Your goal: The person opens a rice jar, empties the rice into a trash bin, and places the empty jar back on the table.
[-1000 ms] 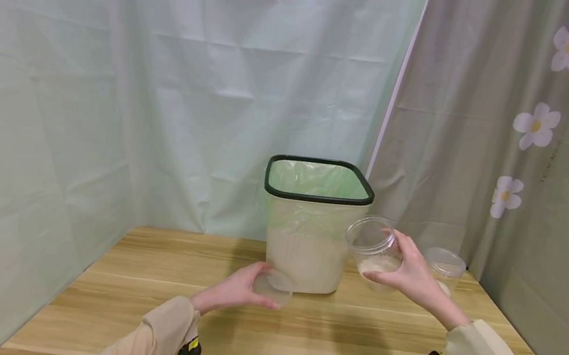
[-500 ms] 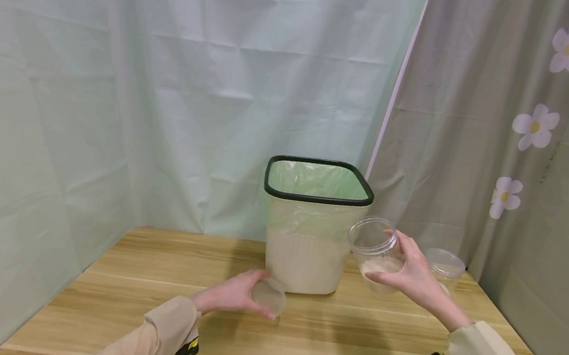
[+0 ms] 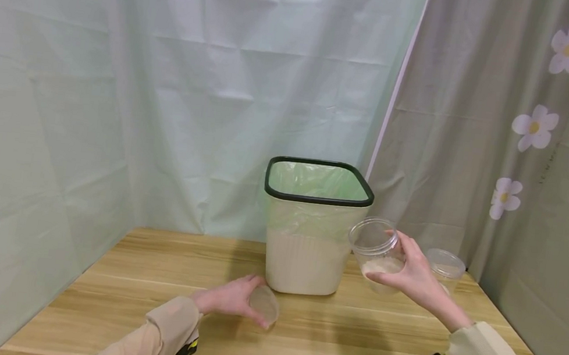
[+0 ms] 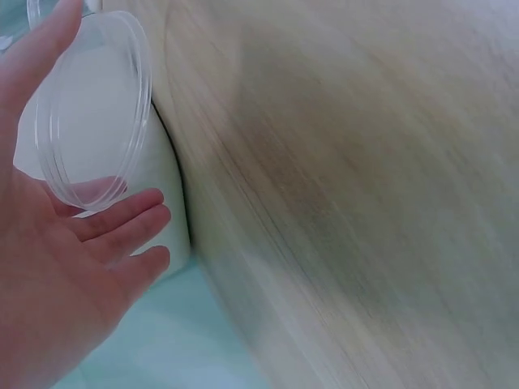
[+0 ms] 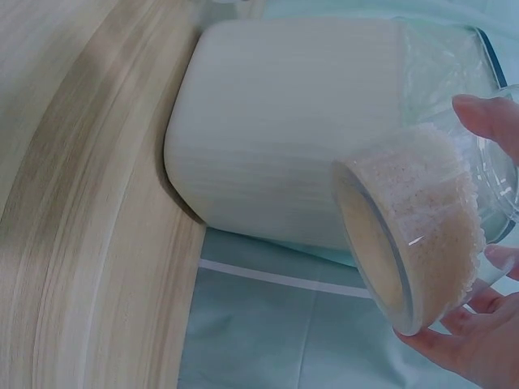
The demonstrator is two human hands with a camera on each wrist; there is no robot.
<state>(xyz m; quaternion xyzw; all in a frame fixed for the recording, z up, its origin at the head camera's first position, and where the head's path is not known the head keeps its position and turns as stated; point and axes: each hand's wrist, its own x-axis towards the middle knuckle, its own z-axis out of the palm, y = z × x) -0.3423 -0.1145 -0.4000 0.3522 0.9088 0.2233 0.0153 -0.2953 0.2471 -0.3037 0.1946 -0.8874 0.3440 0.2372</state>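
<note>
My left hand (image 3: pixel 232 299) pinches a round clear plastic lid (image 3: pixel 266 305) by its edge, low over the table in front of the bin. In the left wrist view the lid (image 4: pixel 96 113) stands nearly on edge between thumb and fingers. On the right, my right hand (image 3: pixel 414 278) grips a clear plastic jar (image 3: pixel 369 243), uncovered and tilted toward the left. Pale grains like rice (image 5: pixel 442 219) lie in its bottom part, seen close in the right wrist view. Both hands are held apart, with the jar beside the bin's right side.
A cream bin (image 3: pixel 303 262) with a dark green rim (image 3: pixel 319 199) and a pale green liner stands at the middle back of the wooden table (image 3: pixel 144 302). Behind my right hand is a second clear jar (image 3: pixel 445 265), partly hidden. Curtains (image 3: pixel 248 79) hang around the table.
The left hand has come down slightly, and the lid has turned to a steeper tilt and shifted a little left. The right hand and the jar have barely moved.
</note>
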